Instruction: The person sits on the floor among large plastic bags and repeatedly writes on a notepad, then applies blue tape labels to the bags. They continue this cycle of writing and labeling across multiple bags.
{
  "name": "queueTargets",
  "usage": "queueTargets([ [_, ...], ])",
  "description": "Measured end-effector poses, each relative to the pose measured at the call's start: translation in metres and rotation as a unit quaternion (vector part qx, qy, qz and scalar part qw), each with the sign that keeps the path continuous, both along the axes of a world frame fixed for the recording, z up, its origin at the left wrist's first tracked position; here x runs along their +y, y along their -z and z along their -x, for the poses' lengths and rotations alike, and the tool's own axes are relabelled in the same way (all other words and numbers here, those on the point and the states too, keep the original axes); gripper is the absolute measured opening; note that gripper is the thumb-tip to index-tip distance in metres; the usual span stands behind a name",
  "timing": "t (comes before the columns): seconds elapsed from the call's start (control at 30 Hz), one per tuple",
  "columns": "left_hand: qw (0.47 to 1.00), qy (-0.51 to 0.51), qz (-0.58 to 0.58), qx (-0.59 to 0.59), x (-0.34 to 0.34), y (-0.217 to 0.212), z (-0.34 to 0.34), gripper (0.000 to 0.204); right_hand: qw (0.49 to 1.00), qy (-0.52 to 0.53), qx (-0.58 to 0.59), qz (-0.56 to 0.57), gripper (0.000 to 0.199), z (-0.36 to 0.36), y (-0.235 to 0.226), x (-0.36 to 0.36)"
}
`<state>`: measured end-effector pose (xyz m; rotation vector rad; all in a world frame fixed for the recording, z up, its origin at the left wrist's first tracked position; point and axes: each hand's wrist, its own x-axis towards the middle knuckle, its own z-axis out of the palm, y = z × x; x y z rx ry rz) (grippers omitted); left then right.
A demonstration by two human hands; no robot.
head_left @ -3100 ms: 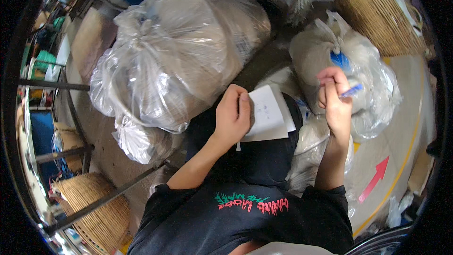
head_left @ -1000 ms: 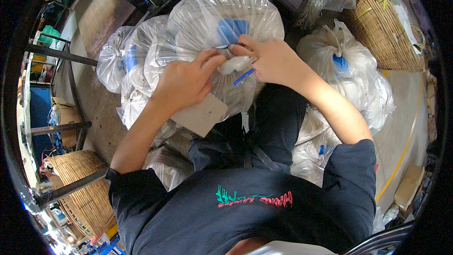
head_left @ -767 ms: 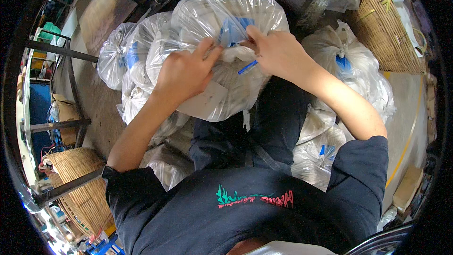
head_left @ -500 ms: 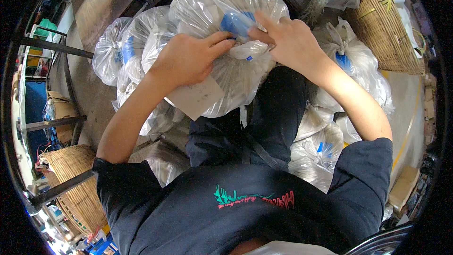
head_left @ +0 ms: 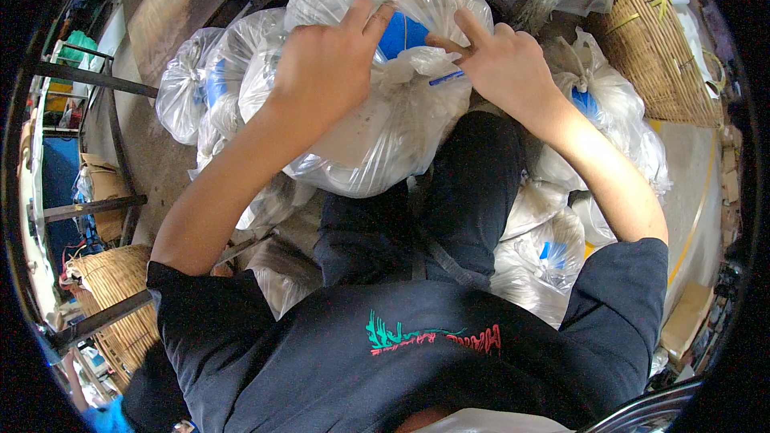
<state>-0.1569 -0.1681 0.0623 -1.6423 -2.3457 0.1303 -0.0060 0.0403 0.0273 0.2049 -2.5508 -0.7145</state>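
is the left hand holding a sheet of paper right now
No, the left hand lies spread flat on the big clear plastic bag, with no paper in sight.

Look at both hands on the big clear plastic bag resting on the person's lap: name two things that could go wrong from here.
1. The left hand presses flat on the big clear plastic bag perched on the dark trousers; it might roll off the lap.
2. The right hand pinches at the bag's gathered neck beside a thin blue pen; the pen could slip away or puncture the thin film.
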Motion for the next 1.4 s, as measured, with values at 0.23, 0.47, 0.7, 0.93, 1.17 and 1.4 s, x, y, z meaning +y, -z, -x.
queueTargets([
  [0.23,1.000,0.007,0.012,-0.025,0.000,-0.006,0.003,0.064,0.996,0.064,-0.055,0.038,0.047,-0.012,0.005,-0.010],
  [0.47,1.000,-0.005,0.012,-0.016,-0.010,-0.010,-0.006,0.065,0.997,0.048,-0.040,0.054,0.052,-0.020,0.008,-0.015],
  [0.7,0.998,-0.023,0.043,-0.033,-0.019,-0.016,-0.012,0.065,0.976,0.065,-0.132,0.162,0.056,-0.023,0.001,-0.020],
  [0.93,0.998,-0.015,0.052,-0.017,-0.025,-0.015,-0.016,0.069,0.939,0.029,-0.203,0.275,0.067,-0.024,-0.011,-0.013],
  [1.17,1.000,0.023,0.001,-0.018,-0.021,-0.014,-0.013,0.067,0.938,0.024,-0.230,0.258,0.052,-0.020,-0.009,-0.030],
  [1.4,1.000,0.007,0.011,-0.001,-0.016,-0.013,-0.013,0.067,0.958,-0.021,-0.194,0.212,0.041,-0.010,-0.002,-0.034],
])
